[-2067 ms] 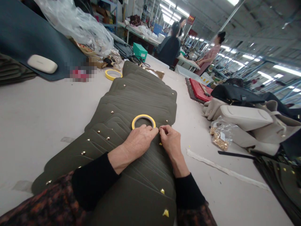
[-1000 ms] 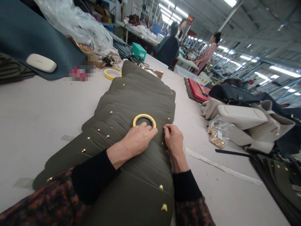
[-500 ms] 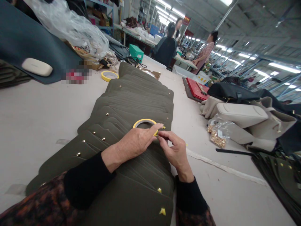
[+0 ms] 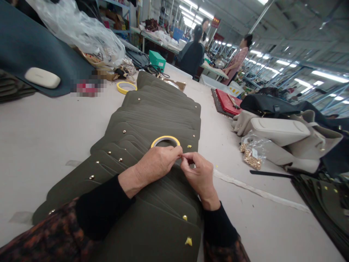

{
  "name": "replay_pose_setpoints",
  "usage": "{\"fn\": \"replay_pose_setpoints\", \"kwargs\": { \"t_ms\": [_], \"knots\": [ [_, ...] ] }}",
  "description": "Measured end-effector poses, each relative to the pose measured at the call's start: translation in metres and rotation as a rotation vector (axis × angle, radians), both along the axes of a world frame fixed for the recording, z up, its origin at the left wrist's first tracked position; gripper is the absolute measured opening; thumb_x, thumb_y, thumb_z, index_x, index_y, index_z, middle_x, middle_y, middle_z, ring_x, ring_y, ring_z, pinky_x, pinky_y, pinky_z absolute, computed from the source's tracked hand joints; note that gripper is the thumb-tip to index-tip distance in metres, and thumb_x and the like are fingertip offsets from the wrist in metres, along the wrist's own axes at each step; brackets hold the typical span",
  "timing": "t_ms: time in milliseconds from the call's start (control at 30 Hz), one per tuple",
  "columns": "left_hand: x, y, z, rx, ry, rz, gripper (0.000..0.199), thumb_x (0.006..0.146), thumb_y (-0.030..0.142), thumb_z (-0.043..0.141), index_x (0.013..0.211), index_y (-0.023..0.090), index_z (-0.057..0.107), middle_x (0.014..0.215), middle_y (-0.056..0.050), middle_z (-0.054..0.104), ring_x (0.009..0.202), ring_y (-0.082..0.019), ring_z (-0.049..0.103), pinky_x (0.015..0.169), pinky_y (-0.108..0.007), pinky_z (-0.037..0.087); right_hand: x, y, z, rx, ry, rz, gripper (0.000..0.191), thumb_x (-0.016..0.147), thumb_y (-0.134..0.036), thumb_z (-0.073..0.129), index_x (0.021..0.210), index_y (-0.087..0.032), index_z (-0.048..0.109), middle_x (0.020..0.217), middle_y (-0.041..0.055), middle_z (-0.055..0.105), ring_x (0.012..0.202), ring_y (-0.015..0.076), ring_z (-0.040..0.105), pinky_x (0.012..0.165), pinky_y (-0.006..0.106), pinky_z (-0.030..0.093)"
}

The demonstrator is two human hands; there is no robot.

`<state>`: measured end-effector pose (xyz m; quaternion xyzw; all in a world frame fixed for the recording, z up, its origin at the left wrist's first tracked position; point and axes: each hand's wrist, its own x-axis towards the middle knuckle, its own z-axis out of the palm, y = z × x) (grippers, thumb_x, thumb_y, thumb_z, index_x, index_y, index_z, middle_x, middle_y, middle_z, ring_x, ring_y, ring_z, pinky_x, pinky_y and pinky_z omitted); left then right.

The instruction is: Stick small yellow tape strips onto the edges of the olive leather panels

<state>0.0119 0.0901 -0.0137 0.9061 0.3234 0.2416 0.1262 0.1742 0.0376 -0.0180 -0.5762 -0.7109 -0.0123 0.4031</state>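
Two hands over overlapped olive panels with gold studs, on pale counter. Left hand, right hand meet; right fingers pressed together in pinch against left fingertips, beside yellow tape roll; anything held too small to tell. Step looks like freeing tape end; next move calls for steady pull. Second tape roll farther off.

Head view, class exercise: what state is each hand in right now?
Left hand: closed, resting on the olive panels; holding cannot be told.
Right hand: closed in a pinch at the left fingertips; anything held is too small to tell.
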Motion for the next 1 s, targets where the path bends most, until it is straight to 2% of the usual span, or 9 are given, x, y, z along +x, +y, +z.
{"fn": "replay_pose_setpoints", "kwargs": {
  "t_ms": [67,200,300,400,500,600,833,1000],
  "knots": [
    [0.001,-0.001,0.000,0.040,0.001,0.013,0.016,0.094,0.019,0.040,0.087,0.017,0.054,0.078,-0.001,0.064,0.075,-0.016,0.064,0.066,-0.025,0.047,-0.004,0.001,0.001,-0.123,0.190,-0.041,0.012,0.078,-0.019,0.056,0.076,-0.019,0.068,0.068,0.0006,0.069,0.058,0.0123,0.060,0.058,0.024,0.048],
    [0.004,-0.007,0.000,0.156,-0.061,0.010,0.019,0.094,0.018,0.038,0.086,0.016,0.055,0.080,-0.003,0.063,0.075,-0.015,0.062,0.068,-0.026,0.047,0.002,0.008,0.002,-0.385,0.729,-0.101,0.016,0.074,-0.032,0.064,0.073,-0.016,0.066,0.055,-0.0019,0.063,0.047,0.0117,0.058,0.047,0.023,0.050],
    [0.006,-0.010,0.000,0.167,-0.019,0.000,0.018,0.095,0.019,0.038,0.090,0.017,0.055,0.082,-0.002,0.064,0.077,-0.015,0.060,0.068,-0.026,0.047,0.021,0.009,0.002,-0.559,0.901,-0.140,0.024,0.066,-0.037,0.072,0.072,-0.014,0.066,0.053,-0.0014,0.062,0.045,0.0115,0.058,0.045,0.024,0.052],
    [0.007,-0.007,-0.003,0.138,0.143,0.016,0.014,0.094,0.017,0.042,0.091,0.018,0.055,0.082,-0.003,0.063,0.077,-0.017,0.058,0.064,-0.026,0.044,0.040,0.002,0.001,-0.743,0.845,-0.106,0.028,0.062,-0.038,0.076,0.072,-0.013,0.069,0.056,0.0005,0.064,0.047,0.0098,0.058,0.047,0.022,0.052],
    [0.008,-0.004,-0.006,0.134,0.251,0.018,0.011,0.090,0.013,0.046,0.092,0.018,0.056,0.085,-0.004,0.063,0.079,-0.019,0.055,0.064,-0.029,0.043,0.047,-0.004,-0.005,-0.800,0.706,-0.107,0.025,0.066,-0.037,0.072,0.072,-0.013,0.069,0.056,0.0006,0.063,0.048,0.0093,0.057,0.047,0.020,0.050],
    [0.009,-0.003,-0.008,0.130,0.261,0.013,0.013,0.089,0.012,0.046,0.093,0.019,0.056,0.087,-0.005,0.062,0.080,-0.021,0.053,0.067,-0.033,0.042,0.046,-0.005,-0.011,-0.820,0.536,-0.113,0.022,0.072,-0.035,0.066,0.075,-0.014,0.069,0.056,0.0005,0.063,0.049,0.0098,0.058,0.046,0.020,0.048],
    [0.008,-0.003,-0.007,0.102,0.263,-0.005,0.014,0.088,0.012,0.045,0.093,0.018,0.056,0.088,-0.006,0.061,0.082,-0.023,0.053,0.070,-0.035,0.041,0.040,-0.005,-0.012,-0.745,0.271,-0.118,0.020,0.078,-0.032,0.056,0.074,-0.017,0.069,0.054,-0.0013,0.061,0.046,0.0109,0.056,0.045,0.021,0.043],
    [0.009,-0.002,-0.009,0.112,0.261,-0.003,0.013,0.089,0.014,0.044,0.094,0.018,0.055,0.088,-0.007,0.060,0.082,-0.023,0.053,0.071,-0.036,0.042,0.036,-0.004,-0.012,-0.631,0.098,-0.105,0.020,0.078,-0.028,0.053,0.072,-0.019,0.069,0.059,0.0004,0.066,0.052,0.0132,0.059,0.052,0.024,0.043]
  ]
}}
